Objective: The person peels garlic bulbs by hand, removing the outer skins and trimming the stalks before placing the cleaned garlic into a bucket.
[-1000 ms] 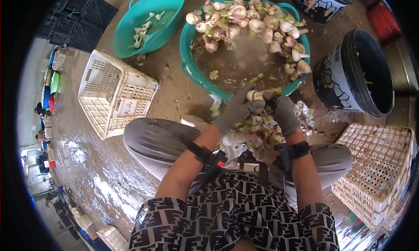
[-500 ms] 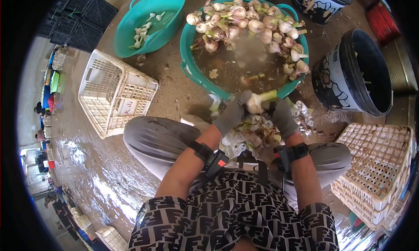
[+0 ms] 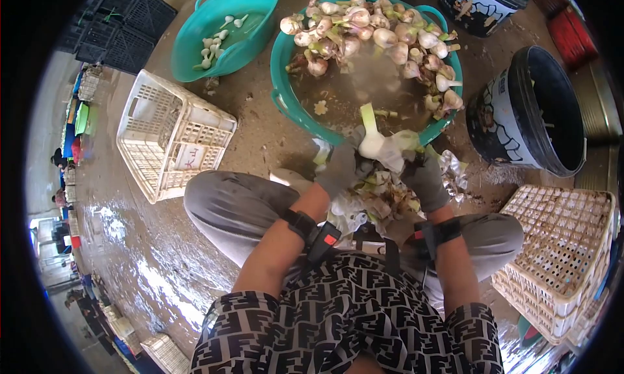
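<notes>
In grey gloves, both my hands are over the near edge of a green tub [image 3: 281, 81]. My left hand [image 3: 338, 168] is closed on a garlic bulb [image 3: 371, 144], whose pale green stem points up and away from me. From the bulb a loose white sheet of garlic skin [image 3: 394, 157] stretches rightward to my right hand [image 3: 425, 180], which is closed on it; its fingertips are partly hidden. Unpeeled garlic bulbs [image 3: 356, 46] heap along the tub's far side, above murky water. Below my hands lies a pile of garlic peelings [image 3: 383, 204].
A green basin [image 3: 188, 57] at upper left holds several white peeled bulbs. Left of me lies a white plastic crate [image 3: 207, 122]. To my right stand a black bucket [image 3: 513, 124] and stacked white crates [image 3: 562, 237]. The floor [image 3: 149, 244] is wet and muddy.
The garlic has turned in my left hand, its stem swinging from pointing right to pointing up. A sheet of skin now hangs off it toward my right hand, which has moved slightly nearer me.
</notes>
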